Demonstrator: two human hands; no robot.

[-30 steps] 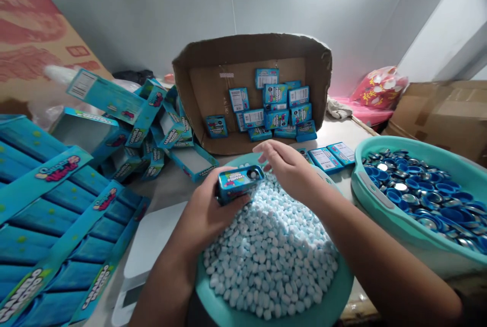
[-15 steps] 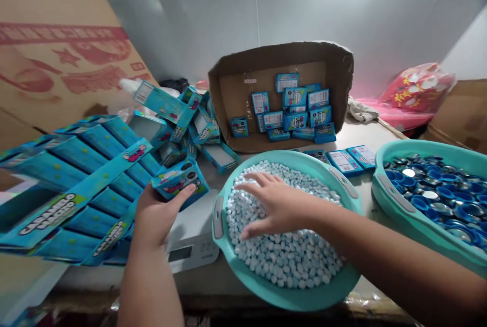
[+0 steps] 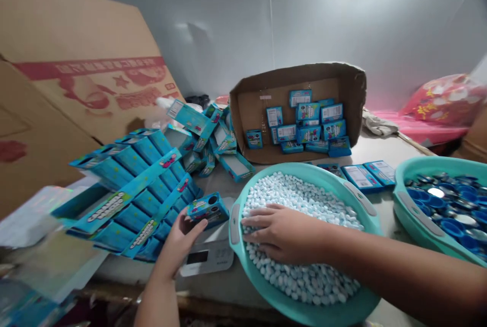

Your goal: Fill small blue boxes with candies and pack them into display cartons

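Observation:
My left hand (image 3: 181,239) is closed around a small blue candy box (image 3: 208,209), thumb on the near side. The box sits just above a white kitchen scale (image 3: 213,260) with a dark display. My right hand (image 3: 279,231) reaches into a turquoise basin (image 3: 304,313) of small white and pale blue candies (image 3: 315,281). Its fingers lie stretched over the candies, with the tips partly sunk among them. Left of the scale, blue display cartons (image 3: 140,200) full of upright boxes lean at a slant.
An open cardboard box (image 3: 249,113) lying on its side holds several blue boxes (image 3: 308,134). Empty blue cartons (image 3: 194,119) are heaped beside it. At right stands a second turquoise basin (image 3: 414,210) of blue and silver caps (image 3: 452,225). A large cardboard carton (image 3: 76,37) rises at left.
My right hand has come down from above the candies onto them. My left hand still holds the candy box. The whole view has shifted, with things now lower and further right.

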